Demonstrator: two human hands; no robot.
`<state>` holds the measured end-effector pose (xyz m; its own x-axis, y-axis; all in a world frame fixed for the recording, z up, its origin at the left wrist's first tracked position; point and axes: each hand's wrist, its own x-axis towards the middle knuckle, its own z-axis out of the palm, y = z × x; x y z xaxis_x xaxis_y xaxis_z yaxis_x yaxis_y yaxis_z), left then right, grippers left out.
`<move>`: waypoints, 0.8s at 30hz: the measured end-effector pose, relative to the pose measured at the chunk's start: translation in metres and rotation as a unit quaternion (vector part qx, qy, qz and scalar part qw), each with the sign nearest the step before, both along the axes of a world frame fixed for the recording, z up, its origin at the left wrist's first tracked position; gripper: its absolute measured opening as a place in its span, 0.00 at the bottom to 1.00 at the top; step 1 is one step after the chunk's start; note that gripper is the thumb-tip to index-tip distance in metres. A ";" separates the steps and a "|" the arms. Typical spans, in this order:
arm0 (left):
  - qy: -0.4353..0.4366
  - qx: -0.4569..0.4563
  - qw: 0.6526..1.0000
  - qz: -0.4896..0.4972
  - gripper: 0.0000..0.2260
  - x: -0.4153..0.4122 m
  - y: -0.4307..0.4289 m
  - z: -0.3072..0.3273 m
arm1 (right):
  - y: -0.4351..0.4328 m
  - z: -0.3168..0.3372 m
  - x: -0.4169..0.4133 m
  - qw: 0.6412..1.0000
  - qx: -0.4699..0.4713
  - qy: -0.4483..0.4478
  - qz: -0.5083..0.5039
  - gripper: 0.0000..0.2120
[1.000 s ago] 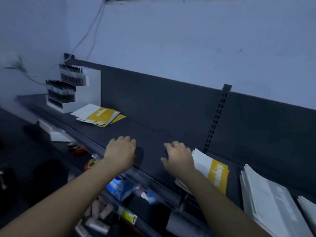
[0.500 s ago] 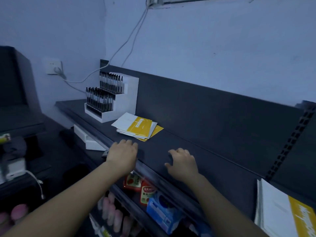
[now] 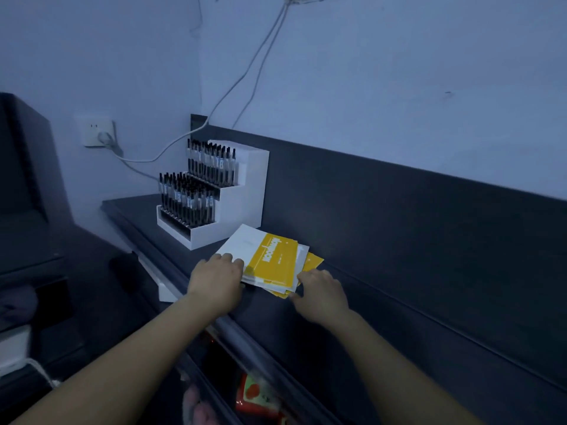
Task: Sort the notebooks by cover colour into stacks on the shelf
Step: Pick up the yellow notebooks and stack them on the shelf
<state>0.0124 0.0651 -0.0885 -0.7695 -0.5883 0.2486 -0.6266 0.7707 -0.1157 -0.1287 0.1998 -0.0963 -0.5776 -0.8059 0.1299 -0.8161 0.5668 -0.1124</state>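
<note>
A small loose stack of notebooks lies on the dark shelf, just right of the pen display. The top cover is yellow and white, and a yellow cover pokes out underneath at the right. My left hand is on the stack's near-left edge, its fingers curled over onto the white part of the top cover; the thumb is hidden. At the near-right corner, my right hand touches the stack's edges with its fingertips and thumb.
A white stepped display full of black pens stands at the shelf's left end, close behind the stack. Cables run from a wall socket behind it. Packaged goods sit on the lower shelf. A dark counter is at the left.
I have turned and moved left along the shelf. Both hands left the shelf's front edge and reached the yellow and white stack by the pen display. The stacks at the right are out of view.
</note>
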 end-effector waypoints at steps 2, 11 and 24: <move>0.008 0.006 1.000 0.009 0.14 -0.010 -0.016 -0.001 | -0.017 0.001 -0.009 1.000 0.001 -0.004 0.002 0.17; 0.050 0.119 0.991 0.035 0.19 -0.043 -0.082 -0.017 | -0.074 -0.008 -0.032 0.996 0.042 -0.064 -0.040 0.23; 0.164 0.370 0.914 0.039 0.16 -0.072 -0.135 -0.029 | -0.129 -0.015 -0.019 0.967 -0.108 -0.202 -0.113 0.26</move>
<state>-0.0596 -0.0703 -0.1172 -0.6734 -0.7387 -0.0295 -0.5908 0.5137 0.6221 -0.1479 0.0705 -0.1115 -0.7744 -0.6327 0.0076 -0.5388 0.6531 -0.5321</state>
